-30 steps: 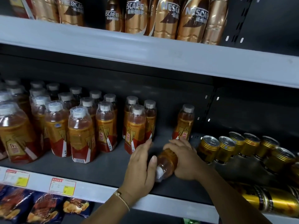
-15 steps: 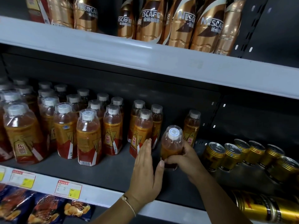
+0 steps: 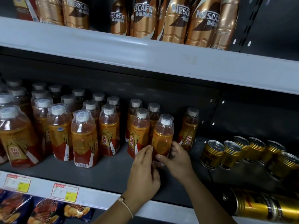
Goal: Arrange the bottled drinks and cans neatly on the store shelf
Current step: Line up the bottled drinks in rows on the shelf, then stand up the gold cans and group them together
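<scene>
The right hand (image 3: 177, 160) is gripping an upright orange bottle (image 3: 162, 136) with a white cap on the shelf (image 3: 105, 173); the left hand (image 3: 144, 170) is touching it, fingers straight.

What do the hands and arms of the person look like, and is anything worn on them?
Both hands are bare, without gloves or rings that the picture shows. The left hand has a thin, light-coloured bracelet around its wrist, with a small knot or bead on it. The right hand and its forearm carry nothing visible. No sleeves reach into view on either arm.
</scene>
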`<move>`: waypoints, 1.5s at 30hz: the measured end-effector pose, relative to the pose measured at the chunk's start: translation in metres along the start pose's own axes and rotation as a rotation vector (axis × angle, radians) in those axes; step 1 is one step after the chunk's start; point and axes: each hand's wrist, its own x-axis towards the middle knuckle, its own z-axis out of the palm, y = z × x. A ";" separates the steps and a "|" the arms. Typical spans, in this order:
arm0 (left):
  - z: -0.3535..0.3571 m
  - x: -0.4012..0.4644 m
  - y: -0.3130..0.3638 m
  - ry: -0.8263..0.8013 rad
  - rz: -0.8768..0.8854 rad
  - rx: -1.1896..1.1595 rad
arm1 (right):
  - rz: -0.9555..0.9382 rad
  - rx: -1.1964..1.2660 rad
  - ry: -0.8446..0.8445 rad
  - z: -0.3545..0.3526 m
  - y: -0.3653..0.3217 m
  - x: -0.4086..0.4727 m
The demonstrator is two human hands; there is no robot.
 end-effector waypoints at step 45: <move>-0.001 -0.006 0.017 -0.084 0.161 0.263 | -0.050 -0.385 0.168 -0.041 -0.020 -0.047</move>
